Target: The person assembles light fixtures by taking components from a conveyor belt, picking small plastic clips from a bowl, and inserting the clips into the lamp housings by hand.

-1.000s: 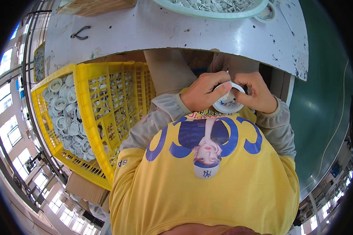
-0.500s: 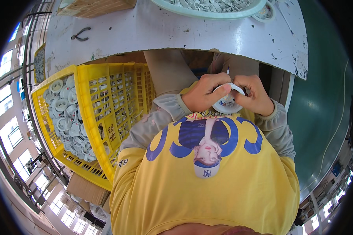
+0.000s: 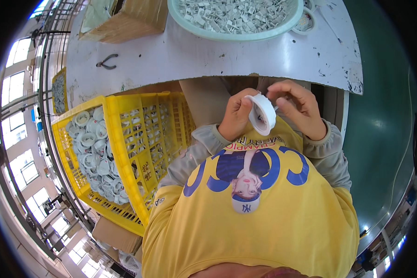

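Note:
My left hand (image 3: pixel 236 113) grips a white round plastic housing (image 3: pixel 265 121) by its rim, thumb on the near side. The housing is tilted on edge, its open face turned toward my left and small parts showing inside. Close by its outer side is my right hand (image 3: pixel 301 107), fingers bent, with thumb and index finger apart. Something thin and greyish shows between those fingers, too small to make out. Both hands are above my lap, just off the table's near edge.
A yellow plastic crate (image 3: pixel 125 134), filled with similar white housings (image 3: pixel 95 153), stands at my left. On the white table (image 3: pixel 171 60) are pliers (image 3: pixel 107 61), a cardboard box (image 3: pixel 134 23), and a pale green basin (image 3: pixel 236 34) of small white pieces. Another round housing (image 3: pixel 306 23) lies beside the basin.
The housing has turned from lying nearly face up to standing on edge. My right hand has let go of its rim and moved slightly away. The view has shifted a little.

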The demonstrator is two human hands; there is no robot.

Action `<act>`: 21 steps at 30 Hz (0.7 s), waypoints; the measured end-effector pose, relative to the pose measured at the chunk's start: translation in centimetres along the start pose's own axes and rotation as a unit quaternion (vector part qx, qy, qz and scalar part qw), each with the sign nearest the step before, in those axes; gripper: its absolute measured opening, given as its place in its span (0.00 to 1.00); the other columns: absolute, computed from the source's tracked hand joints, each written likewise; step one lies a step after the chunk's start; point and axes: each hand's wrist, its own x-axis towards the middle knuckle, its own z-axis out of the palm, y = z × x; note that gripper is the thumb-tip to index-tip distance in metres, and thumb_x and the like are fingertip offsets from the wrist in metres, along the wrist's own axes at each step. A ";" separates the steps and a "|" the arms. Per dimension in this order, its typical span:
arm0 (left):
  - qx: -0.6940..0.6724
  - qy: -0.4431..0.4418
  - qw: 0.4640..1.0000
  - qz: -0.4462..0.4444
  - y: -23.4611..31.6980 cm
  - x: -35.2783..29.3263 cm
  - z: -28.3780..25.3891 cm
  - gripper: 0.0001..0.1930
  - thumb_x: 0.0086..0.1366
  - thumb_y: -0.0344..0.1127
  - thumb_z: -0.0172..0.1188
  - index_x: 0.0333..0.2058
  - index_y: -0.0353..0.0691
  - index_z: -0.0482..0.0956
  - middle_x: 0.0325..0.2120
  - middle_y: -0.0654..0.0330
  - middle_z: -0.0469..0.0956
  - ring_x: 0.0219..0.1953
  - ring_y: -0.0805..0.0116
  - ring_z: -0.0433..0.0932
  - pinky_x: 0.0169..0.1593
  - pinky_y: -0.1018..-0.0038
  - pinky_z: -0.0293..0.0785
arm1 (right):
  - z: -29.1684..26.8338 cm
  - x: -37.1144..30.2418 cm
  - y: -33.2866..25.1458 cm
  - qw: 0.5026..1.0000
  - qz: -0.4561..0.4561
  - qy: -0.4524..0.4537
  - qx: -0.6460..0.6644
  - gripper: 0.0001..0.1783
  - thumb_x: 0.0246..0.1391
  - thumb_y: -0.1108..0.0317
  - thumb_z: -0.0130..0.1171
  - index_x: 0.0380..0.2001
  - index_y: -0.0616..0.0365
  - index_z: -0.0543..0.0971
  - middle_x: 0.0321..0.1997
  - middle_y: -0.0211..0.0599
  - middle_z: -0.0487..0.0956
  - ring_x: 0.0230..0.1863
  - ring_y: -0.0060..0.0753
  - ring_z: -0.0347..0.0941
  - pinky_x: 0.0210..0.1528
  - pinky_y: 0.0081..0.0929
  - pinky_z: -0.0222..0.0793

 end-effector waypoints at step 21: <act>0.077 -0.056 0.994 -0.061 0.7 1.2 0.6 0.27 0.65 0.54 0.37 0.46 0.33 0.67 0.32 0.62 0.73 0.32 0.78 0.71 0.36 0.80 0.69 | 0.6 -0.6 -0.1 0.993 -0.007 -0.012 0.116 0.14 0.49 0.79 0.52 0.42 0.64 0.74 0.46 0.39 0.74 0.46 0.25 0.69 0.46 0.21 0.68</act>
